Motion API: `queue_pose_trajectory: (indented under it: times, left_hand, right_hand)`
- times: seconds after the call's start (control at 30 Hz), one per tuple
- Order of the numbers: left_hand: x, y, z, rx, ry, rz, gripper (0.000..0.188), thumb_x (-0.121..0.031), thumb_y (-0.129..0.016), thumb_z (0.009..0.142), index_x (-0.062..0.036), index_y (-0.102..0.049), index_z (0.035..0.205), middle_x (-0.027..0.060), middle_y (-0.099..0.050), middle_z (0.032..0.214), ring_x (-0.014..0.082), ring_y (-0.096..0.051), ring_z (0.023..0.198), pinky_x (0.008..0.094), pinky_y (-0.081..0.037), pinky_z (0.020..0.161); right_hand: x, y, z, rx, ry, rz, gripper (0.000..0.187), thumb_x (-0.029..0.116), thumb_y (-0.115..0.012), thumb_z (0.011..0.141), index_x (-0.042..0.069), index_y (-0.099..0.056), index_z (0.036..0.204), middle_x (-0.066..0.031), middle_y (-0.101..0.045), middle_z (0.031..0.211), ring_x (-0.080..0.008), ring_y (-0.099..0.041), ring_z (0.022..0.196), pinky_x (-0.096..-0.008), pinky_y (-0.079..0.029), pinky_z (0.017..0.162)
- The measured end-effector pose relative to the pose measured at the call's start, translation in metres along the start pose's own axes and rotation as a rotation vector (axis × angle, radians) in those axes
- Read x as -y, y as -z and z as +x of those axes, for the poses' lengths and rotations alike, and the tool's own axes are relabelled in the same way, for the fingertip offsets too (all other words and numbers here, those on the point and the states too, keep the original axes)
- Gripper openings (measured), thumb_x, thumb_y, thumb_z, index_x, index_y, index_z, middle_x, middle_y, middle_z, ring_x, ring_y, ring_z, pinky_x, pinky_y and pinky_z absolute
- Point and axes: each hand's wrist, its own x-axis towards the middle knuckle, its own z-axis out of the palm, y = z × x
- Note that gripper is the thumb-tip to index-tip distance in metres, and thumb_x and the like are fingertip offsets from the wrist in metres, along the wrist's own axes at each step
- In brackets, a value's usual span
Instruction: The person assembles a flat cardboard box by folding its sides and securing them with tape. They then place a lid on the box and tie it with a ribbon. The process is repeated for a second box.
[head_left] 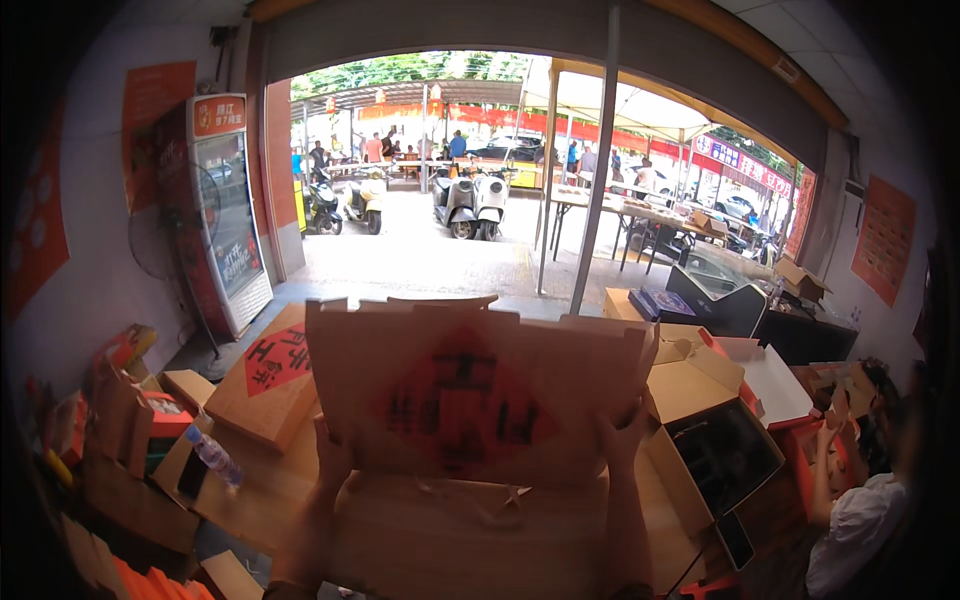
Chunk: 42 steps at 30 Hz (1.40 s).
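Observation:
A wide brown cardboard sheet (460,390) stands upright in front of me, with a red diamond and black characters on its face. Uneven flaps run along its top edge. At its left side my left hand (333,455) is closed on the edge, thumb showing. My right hand (622,445) grips the opposite side the same way. Beneath the sheet lies the wooden table (460,545). A small torn-looking bit of cardboard (490,500) shows just below the sheet's lower edge.
Left of the sheet lies a closed cardboard box (258,405), beside a plastic bottle (213,455). On the right are an open carton (720,455) with dark contents and a phone (735,540). A person in white (860,530) works there. A drinks fridge (232,210) and parked scooters (470,200) stand beyond.

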Motion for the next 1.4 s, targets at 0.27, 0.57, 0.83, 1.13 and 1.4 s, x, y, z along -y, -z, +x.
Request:
queue_pose_trajectory:
  times: [0.27, 0.57, 0.83, 1.13, 1.4]
  left_hand:
    - [-0.016, 0.018, 0.030, 0.107, -0.055, -0.256, 0.067, -0.016, -0.073, 0.093, -0.0011, -0.044, 0.151, 0.0122, -0.053, 0.147, 0.0226, -0.051, 0.136, 0.0403, -0.043, 0.115]
    - [-0.138, 0.009, 0.107, 0.358, -0.249, -0.593, 0.086, -0.051, -0.072, 0.090, 0.0001, -0.043, 0.154, 0.0170, -0.044, 0.160, 0.0282, -0.046, 0.146, 0.0431, -0.037, 0.121]
    - [-0.161, 0.006, 0.099, 0.287, -0.254, -0.371, 0.093, -0.065, -0.071, 0.085, 0.0053, -0.053, 0.143, 0.0177, -0.051, 0.148, 0.0294, -0.051, 0.138, 0.0446, -0.041, 0.115]
    - [-0.149, -0.003, 0.092, 0.000, -0.526, -0.310, 0.088, -0.045, -0.078, 0.078, 0.0050, -0.050, 0.145, 0.0177, -0.053, 0.144, 0.0301, -0.052, 0.133, 0.0454, -0.041, 0.115]
    - [-0.141, 0.003, 0.096, 0.308, -0.605, -0.282, 0.037, -0.032, -0.078, 0.073, -0.0057, -0.080, 0.099, 0.0226, -0.053, 0.147, 0.0371, -0.052, 0.136, 0.0491, -0.041, 0.114]
  right_hand:
    - [-0.003, 0.019, 0.005, 0.062, 0.159, 0.243, 0.101, 0.019, -0.080, 0.068, 0.001, -0.036, 0.157, -0.0142, -0.049, 0.148, -0.0265, -0.049, 0.137, -0.0411, -0.043, 0.114]
    - [-0.046, 0.066, 0.012, 0.115, 0.058, 0.099, 0.087, 0.035, -0.072, 0.087, -0.001, -0.037, 0.158, -0.0158, -0.054, 0.149, -0.0267, -0.051, 0.138, -0.0402, -0.043, 0.113]
    - [-0.022, 0.068, 0.028, 0.024, 0.102, 0.029, 0.079, 0.045, -0.056, 0.100, -0.001, -0.035, 0.160, -0.0171, -0.051, 0.155, -0.0294, -0.049, 0.142, -0.0417, -0.040, 0.117]
    - [0.042, 0.068, 0.019, 0.178, 0.212, 0.005, 0.078, 0.057, -0.037, 0.109, 0.001, -0.032, 0.163, -0.0178, -0.046, 0.161, -0.0326, -0.045, 0.148, -0.0447, -0.036, 0.122]
    - [0.051, 0.046, 0.029, -0.040, -0.188, 0.629, 0.074, 0.053, -0.037, 0.110, 0.001, -0.033, 0.162, -0.0181, -0.046, 0.161, -0.0303, -0.043, 0.149, -0.0459, -0.034, 0.124]
